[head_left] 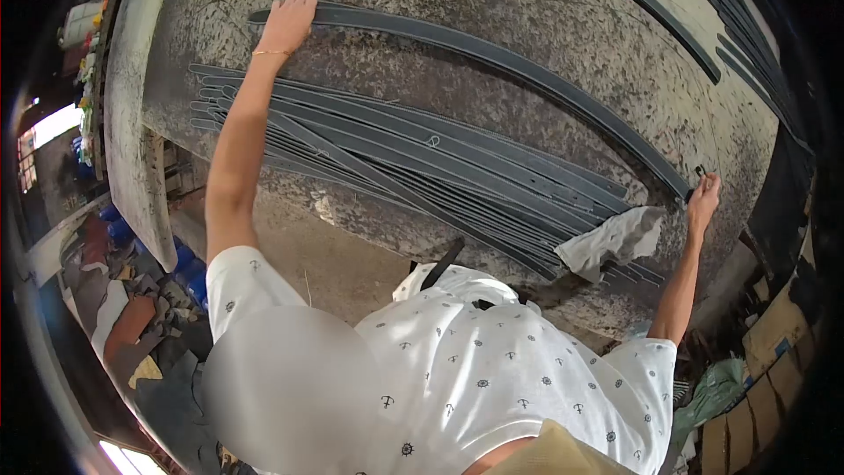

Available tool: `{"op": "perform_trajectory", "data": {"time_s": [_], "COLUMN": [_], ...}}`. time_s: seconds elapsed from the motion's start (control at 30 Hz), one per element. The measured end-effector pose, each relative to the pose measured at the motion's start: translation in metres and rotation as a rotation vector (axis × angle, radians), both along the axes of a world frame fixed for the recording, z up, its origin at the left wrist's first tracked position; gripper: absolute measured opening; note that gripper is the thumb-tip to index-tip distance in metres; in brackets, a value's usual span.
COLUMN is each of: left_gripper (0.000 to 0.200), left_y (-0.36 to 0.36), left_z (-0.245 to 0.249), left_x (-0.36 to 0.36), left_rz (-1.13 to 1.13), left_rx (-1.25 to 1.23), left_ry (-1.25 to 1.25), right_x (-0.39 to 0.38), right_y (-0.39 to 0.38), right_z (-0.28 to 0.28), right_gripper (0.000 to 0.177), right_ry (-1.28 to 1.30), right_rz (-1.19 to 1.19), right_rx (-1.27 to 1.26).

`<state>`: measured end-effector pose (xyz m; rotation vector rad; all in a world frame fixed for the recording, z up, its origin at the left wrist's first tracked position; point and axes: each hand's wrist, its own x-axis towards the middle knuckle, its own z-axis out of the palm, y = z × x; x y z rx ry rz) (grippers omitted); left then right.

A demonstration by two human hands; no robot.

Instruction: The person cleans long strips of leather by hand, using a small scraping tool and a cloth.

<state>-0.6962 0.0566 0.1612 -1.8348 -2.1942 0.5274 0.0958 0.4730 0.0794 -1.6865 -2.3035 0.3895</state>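
Observation:
A long dark strap (527,77) with stitched-looking edges lies in a curve across the worn, speckled table (369,62). My left hand (293,22) is closed over the strap near its far left end, a short piece showing beyond the fingers. At the strap's right end is my right hand (704,197), its fingers pinched together around a small dark item (701,171) whose kind I cannot make out. Between my arms and nearer my body rests a pile of similar straps (387,145), with one lying slantwise over the others. A crumpled whitish cloth (613,242) covers part of their right ends.
Another dark strap (659,10) lies at the upper right, with more strips (743,22) beyond it. Scraps of material (141,325) are heaped below the table's left side. Cardboard (765,396) and a green plastic bag (714,387) sit at lower right.

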Motion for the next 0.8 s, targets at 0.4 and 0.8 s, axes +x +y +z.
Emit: {"op": "perform_trajectory", "data": {"time_s": [0.4, 0.8], "left_gripper": [0.063, 0.060], "left_y": [0.019, 0.045], "left_z": [-0.114, -0.104], "left_x": [-0.051, -0.001], "left_rz": [0.318, -0.061], "left_rx": [-0.234, -0.157], "left_ry": [-0.182, -0.344], "right_x": [-0.026, -0.068], "right_y": [-0.028, -0.035], "right_z": [-0.033, -0.058], "right_gripper": [0.023, 0.022], "right_ry": [-0.049, 0.076], "right_rz": [-0.113, -0.176], "right_rx": [-0.023, 0.070]}}
